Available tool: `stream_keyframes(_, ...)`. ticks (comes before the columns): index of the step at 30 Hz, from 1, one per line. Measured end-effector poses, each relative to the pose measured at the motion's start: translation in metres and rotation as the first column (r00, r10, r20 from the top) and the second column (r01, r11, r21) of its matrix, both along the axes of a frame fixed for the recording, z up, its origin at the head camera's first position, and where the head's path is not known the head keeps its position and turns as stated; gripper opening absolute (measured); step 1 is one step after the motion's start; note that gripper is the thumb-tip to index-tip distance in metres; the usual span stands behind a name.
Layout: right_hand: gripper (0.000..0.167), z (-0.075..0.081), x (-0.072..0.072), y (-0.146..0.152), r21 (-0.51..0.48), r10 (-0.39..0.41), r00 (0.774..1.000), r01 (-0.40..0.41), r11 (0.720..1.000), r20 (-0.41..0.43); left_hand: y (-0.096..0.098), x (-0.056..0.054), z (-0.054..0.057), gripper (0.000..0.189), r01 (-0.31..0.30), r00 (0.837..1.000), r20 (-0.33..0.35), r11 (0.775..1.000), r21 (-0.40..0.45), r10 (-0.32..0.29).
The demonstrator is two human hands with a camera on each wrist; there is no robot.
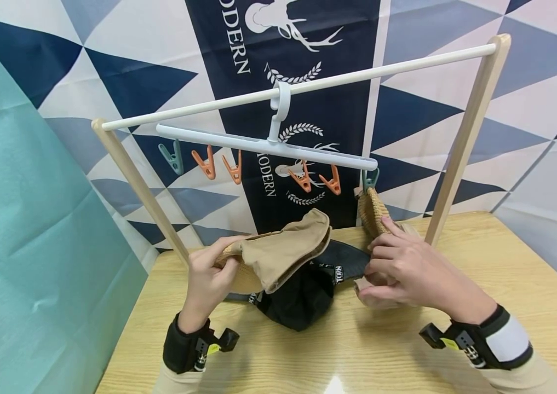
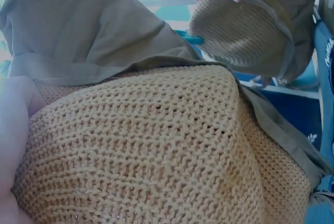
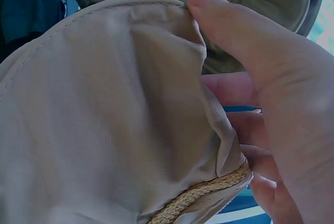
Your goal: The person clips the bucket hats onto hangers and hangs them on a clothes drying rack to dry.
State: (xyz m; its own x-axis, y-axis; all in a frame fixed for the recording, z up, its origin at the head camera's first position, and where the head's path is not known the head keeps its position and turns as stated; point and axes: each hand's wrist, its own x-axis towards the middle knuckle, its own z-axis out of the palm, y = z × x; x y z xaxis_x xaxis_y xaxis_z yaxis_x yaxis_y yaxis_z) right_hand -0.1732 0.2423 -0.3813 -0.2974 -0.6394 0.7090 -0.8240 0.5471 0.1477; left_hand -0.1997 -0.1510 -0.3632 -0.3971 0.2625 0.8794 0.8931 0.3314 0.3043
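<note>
There are four orange plastic clips, two teal plastic clips, one left and one right, one pale-blue plastic hanger, one white rod, two wooden posts, two tan knit-and-cloth hats, at least one black fabric cap and two bare hands.

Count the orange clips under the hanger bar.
4, left to right in the head view: first clip and second clip left of the hook, third clip and fourth clip right of it.

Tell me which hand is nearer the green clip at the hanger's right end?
The right hand, holding a tan hat below the green clip. The left hand is farther off to the left, gripping another hat.
</note>
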Motion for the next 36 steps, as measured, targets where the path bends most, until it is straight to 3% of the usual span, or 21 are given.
stream_keyframes(7, 0.061, -0.001, 0.000, -0.002, -0.001, 0.003, 1.000, -0.003, 1.000, -0.003, -0.004, 0.000, 0.000, 0.039, 0.104, 0.994, 0.026, 0.993, 0.063, -0.106)
stream_keyframes(12, 0.059, -0.001, -0.001, -0.004, -0.015, 0.015, 1.000, -0.014, 1.000, 0.013, -0.006, -0.001, 0.001, 0.018, 0.160, 0.986, 0.033, 0.981, 0.107, -0.165)
stream_keyframes(16, 0.058, -0.001, 0.000, -0.005, -0.038, 0.038, 0.999, -0.037, 0.999, 0.018, -0.007, -0.002, 0.001, 0.024, 0.195, 0.979, 0.024, 0.970, 0.147, -0.201)
stream_keyframes(19, 0.056, -0.001, 0.001, -0.006, -0.055, 0.061, 0.998, -0.061, 0.997, 0.004, -0.008, -0.004, 0.000, 0.027, 0.209, 0.977, 0.014, 0.966, 0.150, -0.214)
stream_keyframes(25, 0.055, 0.001, 0.001, -0.008, -0.095, 0.065, 0.998, -0.065, 0.993, -0.002, -0.007, -0.005, 0.001, 0.015, 0.207, 0.977, 0.014, 0.969, 0.135, -0.211)
stream_keyframes(29, 0.056, 0.005, -0.001, -0.009, -0.140, 0.080, 0.997, -0.078, 0.987, 0.011, -0.006, -0.005, 0.005, 0.026, 0.202, 0.978, 0.020, 0.968, 0.149, -0.207)
stream_keyframes(33, 0.064, 0.015, -0.005, -0.009, -0.201, 0.092, 0.996, -0.089, 0.975, 0.006, -0.003, -0.005, 0.008, 0.026, 0.206, 0.976, 0.032, 0.964, 0.170, -0.215)
stream_keyframes(36, 0.079, 0.022, -0.005, -0.009, -0.243, 0.083, 0.995, -0.069, 0.968, 0.050, -0.002, -0.005, 0.008, 0.019, 0.203, 0.976, 0.046, 0.963, 0.180, -0.214)
